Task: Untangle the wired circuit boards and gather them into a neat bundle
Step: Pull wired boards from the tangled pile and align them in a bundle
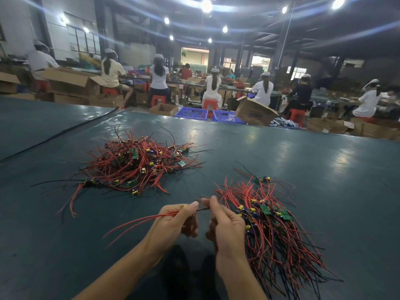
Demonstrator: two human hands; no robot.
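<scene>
Now, a glossy dark-green bench (303, 159) in a dim hall, with cardboard boxes (253, 111) and blue crates (191, 112) beyond it. Both grips are clamped: the left hand (173, 221) pinches thin red wires (138, 220), the right hand (225, 226) pinches a black wire (202, 210) stretched between them. Just right of the grips lies the combed bundle (270, 224). Ahead-left, well apart, is the tangled pile (134, 165), small green boards showing.

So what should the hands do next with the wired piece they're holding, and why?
Probably lay it on the sorted bundle beside the right hand, wires running the same way. The left hand and right hand pinch one wired piece between them. Its red wires trail free of the tangled pile, so it looks separated.
</scene>
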